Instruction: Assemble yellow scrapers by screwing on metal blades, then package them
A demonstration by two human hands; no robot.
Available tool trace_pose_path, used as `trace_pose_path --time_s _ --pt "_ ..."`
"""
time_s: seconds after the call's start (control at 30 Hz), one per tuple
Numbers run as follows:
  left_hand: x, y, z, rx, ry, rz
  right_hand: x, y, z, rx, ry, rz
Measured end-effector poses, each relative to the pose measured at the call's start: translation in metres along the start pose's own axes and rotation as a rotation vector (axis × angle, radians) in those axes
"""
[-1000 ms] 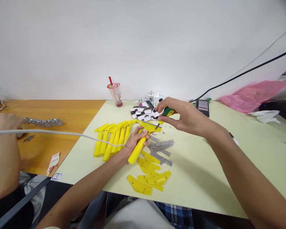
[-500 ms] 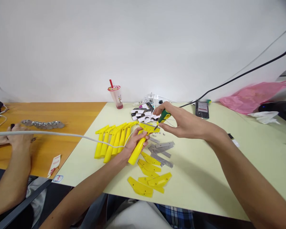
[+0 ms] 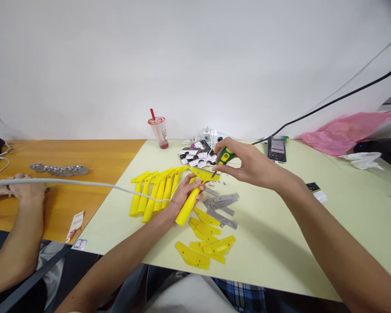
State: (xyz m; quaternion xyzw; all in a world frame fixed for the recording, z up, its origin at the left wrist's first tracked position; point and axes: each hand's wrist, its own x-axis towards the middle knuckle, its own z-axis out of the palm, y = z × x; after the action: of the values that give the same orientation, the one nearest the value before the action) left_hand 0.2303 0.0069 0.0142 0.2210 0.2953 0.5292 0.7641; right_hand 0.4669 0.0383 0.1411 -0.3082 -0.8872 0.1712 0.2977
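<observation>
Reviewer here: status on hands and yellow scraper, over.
Left hand gripping yellow scraper. Right hand on green-and-yellow screwdriver, tip at scraper's head. White cable close to left hand.

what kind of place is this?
Likely a small hand-assembly workspace: there's a screwdriver in the right hand, a row of yellow handles, and loose metal strips on the tabletop.

L hand (image 3: 182, 194) — scraper (image 3: 187, 209), R hand (image 3: 250, 162) — screwdriver (image 3: 225, 157)
</observation>
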Motion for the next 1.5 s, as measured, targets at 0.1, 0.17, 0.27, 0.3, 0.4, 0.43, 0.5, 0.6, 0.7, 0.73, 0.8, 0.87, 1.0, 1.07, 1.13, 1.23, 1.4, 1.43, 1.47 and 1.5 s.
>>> trace_pose_path --time_s 0.1,0.17,0.27,0.3,0.4,0.43,0.5,0.6,0.7,0.73,0.8,0.87,1.0,1.07,1.13,1.23,1.4,1.43,1.47,1.5 --pt "-0.001 -0.001 0.001 0.001 0.006 -0.015 0.000 0.001 0.001 -0.024 0.001 -0.019" --pt "0.000 -0.001 -0.001 0.008 0.007 -0.021 0.000 0.000 0.000 0.021 -0.041 -0.008" --pt "0.001 -0.001 -0.004 0.025 -0.007 -0.030 0.000 0.001 0.000 0.036 -0.041 0.013" --pt "0.001 -0.001 -0.005 0.025 -0.008 -0.031 0.000 0.000 0.001 0.020 -0.022 0.005" --pt "0.001 -0.002 -0.003 0.004 0.001 -0.037 0.001 -0.001 0.000 -0.011 -0.007 -0.046" --pt "0.001 -0.002 -0.002 -0.002 0.004 -0.040 0.001 -0.002 0.000 0.002 -0.025 -0.056" --pt "0.001 -0.003 -0.001 -0.004 0.003 -0.037 0.001 -0.003 0.000 0.033 -0.058 -0.054" --pt "0.001 -0.005 -0.002 -0.008 -0.010 -0.017 0.002 -0.002 0.002 0.023 -0.010 -0.046" --pt "0.002 -0.006 -0.005 -0.009 -0.023 -0.019 0.002 -0.001 0.003 0.004 0.034 -0.060" --pt "0.002 -0.006 -0.006 -0.003 -0.027 -0.029 0.002 -0.001 0.003 0.015 0.021 -0.057" --pt "0.003 -0.006 -0.006 0.002 -0.026 -0.035 0.002 -0.001 0.002 0.047 -0.009 -0.038" --pt "0.003 -0.006 -0.006 -0.004 -0.017 -0.023 0.002 -0.001 0.002 0.047 -0.013 -0.016" --pt "0.004 -0.008 -0.006 -0.008 -0.020 -0.007 0.001 0.005 0.002 -0.075 0.067 -0.056" --pt "0.004 -0.008 -0.006 0.002 -0.025 -0.019 0.000 0.008 0.002 -0.075 0.049 -0.076" --pt "0.003 -0.008 -0.006 0.005 -0.013 -0.032 0.000 0.009 0.002 -0.034 0.013 -0.080" --pt "0.004 -0.006 -0.005 -0.005 0.013 -0.029 0.001 0.009 0.002 -0.046 0.025 -0.079" --pt "0.005 -0.005 -0.006 0.009 0.009 -0.016 0.002 0.007 0.002 -0.070 -0.003 -0.106" --pt "0.005 -0.004 -0.006 0.010 0.007 -0.022 0.002 0.006 0.002 -0.045 -0.013 -0.112" --pt "0.004 -0.004 -0.006 0.010 0.007 -0.027 0.002 0.006 0.002 -0.028 -0.010 -0.115" --pt "0.003 -0.003 -0.006 0.009 0.008 -0.030 0.002 0.006 0.002 -0.022 0.009 -0.115"
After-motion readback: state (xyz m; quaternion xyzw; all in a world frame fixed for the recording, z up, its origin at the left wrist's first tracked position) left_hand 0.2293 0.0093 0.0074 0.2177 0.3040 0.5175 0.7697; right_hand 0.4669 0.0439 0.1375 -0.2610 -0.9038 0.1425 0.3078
